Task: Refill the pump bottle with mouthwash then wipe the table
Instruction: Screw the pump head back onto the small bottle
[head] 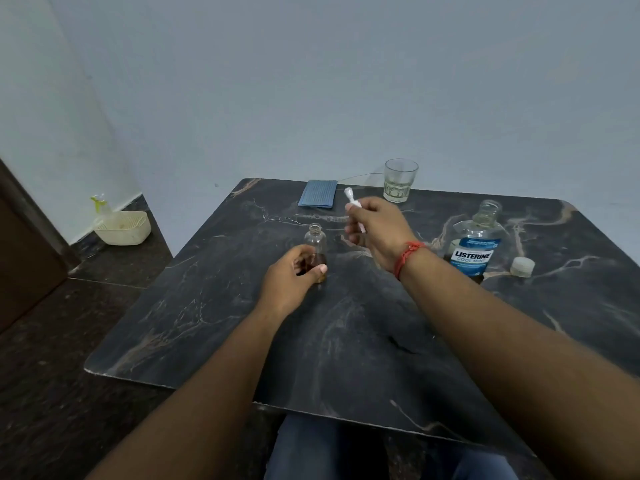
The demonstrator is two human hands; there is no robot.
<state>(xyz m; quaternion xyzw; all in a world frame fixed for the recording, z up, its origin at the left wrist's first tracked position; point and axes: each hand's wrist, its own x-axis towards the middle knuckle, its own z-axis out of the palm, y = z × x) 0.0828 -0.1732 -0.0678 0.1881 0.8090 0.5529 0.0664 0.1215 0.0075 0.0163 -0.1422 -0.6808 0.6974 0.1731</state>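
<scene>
Standing on one table [346, 341]: two bottles, one glass [400, 180], one cloth [318, 198].

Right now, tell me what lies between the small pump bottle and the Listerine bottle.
In the head view, the right hand, gripping the white pump head, hangs between pump bottle and Listerine bottle; otherwise bare table.

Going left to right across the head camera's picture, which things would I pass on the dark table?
Small clear pump bottle → folded blue cloth → white pump top → clear drinking glass → open Listerine mouthwash bottle → white cap.
</scene>
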